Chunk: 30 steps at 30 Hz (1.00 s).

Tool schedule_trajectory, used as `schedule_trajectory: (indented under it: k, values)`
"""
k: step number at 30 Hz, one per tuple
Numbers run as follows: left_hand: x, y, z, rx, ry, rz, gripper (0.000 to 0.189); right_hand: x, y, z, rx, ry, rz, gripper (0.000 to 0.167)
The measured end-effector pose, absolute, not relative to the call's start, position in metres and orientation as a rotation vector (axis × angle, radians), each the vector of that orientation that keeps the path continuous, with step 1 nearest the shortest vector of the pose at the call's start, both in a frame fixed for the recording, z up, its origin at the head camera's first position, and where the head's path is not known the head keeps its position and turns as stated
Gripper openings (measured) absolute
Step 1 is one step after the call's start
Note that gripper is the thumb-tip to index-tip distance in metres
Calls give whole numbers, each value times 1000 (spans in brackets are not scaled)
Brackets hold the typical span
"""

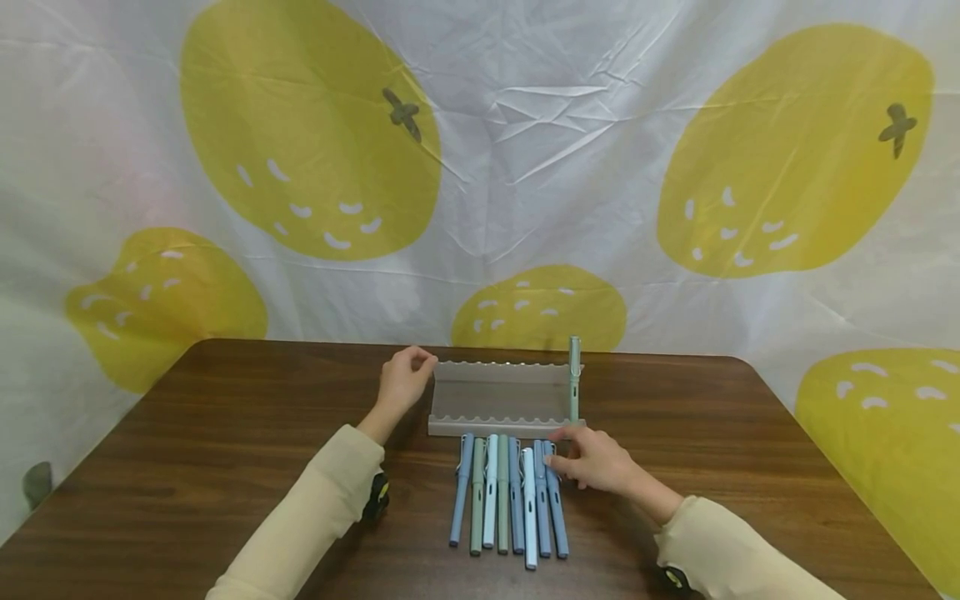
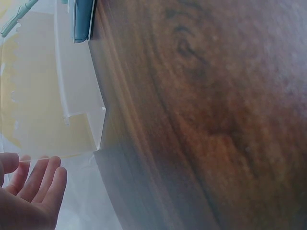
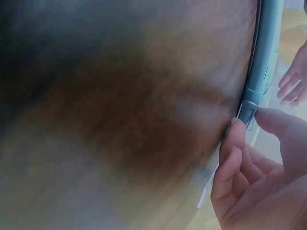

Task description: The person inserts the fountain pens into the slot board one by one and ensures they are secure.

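A clear pen rack (image 1: pixel 498 398) with scalloped front and back edges stands near the table's far side. My left hand (image 1: pixel 405 383) pinches its back left corner between thumb and fingers; the left wrist view shows the rack (image 2: pixel 79 96) beside those fingertips. One pale green pen (image 1: pixel 574 379) lies in the rack's far right slot. In front of the rack is a row of several blue, green and light blue capped pens. My right hand (image 1: pixel 596 460) pinches the rightmost blue pen (image 1: pixel 557 512) near its cap end, thumb and index on either side of the pen (image 3: pixel 261 57).
The brown wooden table (image 1: pixel 300 375) has rounded far corners. Behind it hangs a white cloth (image 1: pixel 525 167) printed with large yellow fruit. A dark rounded object (image 1: pixel 37 485) shows past the table's left edge.
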<state>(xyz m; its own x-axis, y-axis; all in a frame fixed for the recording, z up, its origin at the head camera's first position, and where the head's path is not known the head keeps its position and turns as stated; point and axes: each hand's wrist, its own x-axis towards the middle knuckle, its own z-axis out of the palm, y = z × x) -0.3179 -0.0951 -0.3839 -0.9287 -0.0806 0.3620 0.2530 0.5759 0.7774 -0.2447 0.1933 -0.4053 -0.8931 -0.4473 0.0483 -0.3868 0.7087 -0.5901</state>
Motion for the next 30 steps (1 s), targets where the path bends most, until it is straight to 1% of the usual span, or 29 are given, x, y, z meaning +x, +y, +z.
schedule_trajectory:
  k: [7, 10, 19, 30]
  values:
    - [-318, -95, -384, -138, -2453, -1299, 17, -244, 193, -400, -651, 2795, -905, 27]
    - [-319, -95, -384, -136, -2459, -1295, 18, -245, 195, -396, -667, 2778, -884, 24]
    - [-320, -96, -385, -131, -2465, -1287, 17, -247, 200, -391, -773, 2677, -836, 30]
    - [-320, -95, -385, -138, -2456, -1292, 17, -244, 198, -396, -730, 2766, -739, 33]
